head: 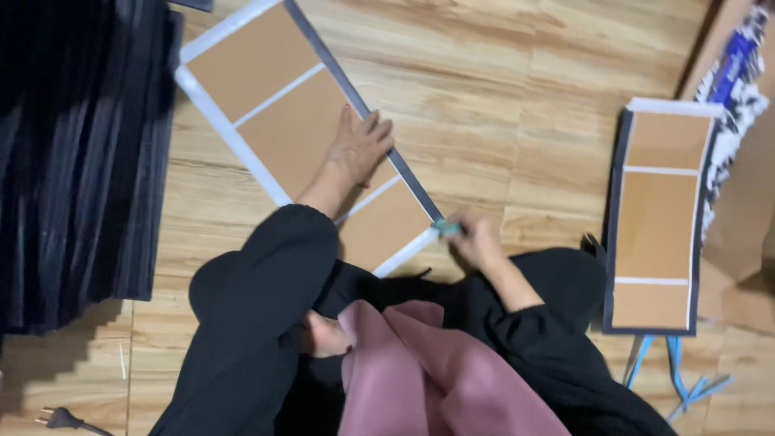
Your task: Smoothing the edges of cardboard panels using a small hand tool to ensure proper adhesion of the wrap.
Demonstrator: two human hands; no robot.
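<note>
The wooden floor [500, 105] fills the view under you, its pale planks running across the frame. To your left a big stack of black pleated sheets [73, 161] lies on it, dark and hard to make out in detail. In front of you lies a long brown cardboard panel [282, 121], set at a slant, with white strips across it and along its left edge and a dark border on its right edge. A second panel of the same kind [658, 218] rests well apart to your right, nearly upright in the frame, with loose blue strips [682, 379] on the floor just below it. Your black sleeves and a fold of dusty pink cloth [428, 371] take up the bottom middle.

Your left hand [359, 149] lies flat on the slanted panel near its dark edge, fingers spread and pressing down, holding nothing. Your right hand [476, 238] sits at the panel's near corner, fingers closed narrowly on a small teal object [446, 228] that touches the corner; it is blurred, so what it is cannot be told. A black plug [55, 417] lies at the lower left.
</note>
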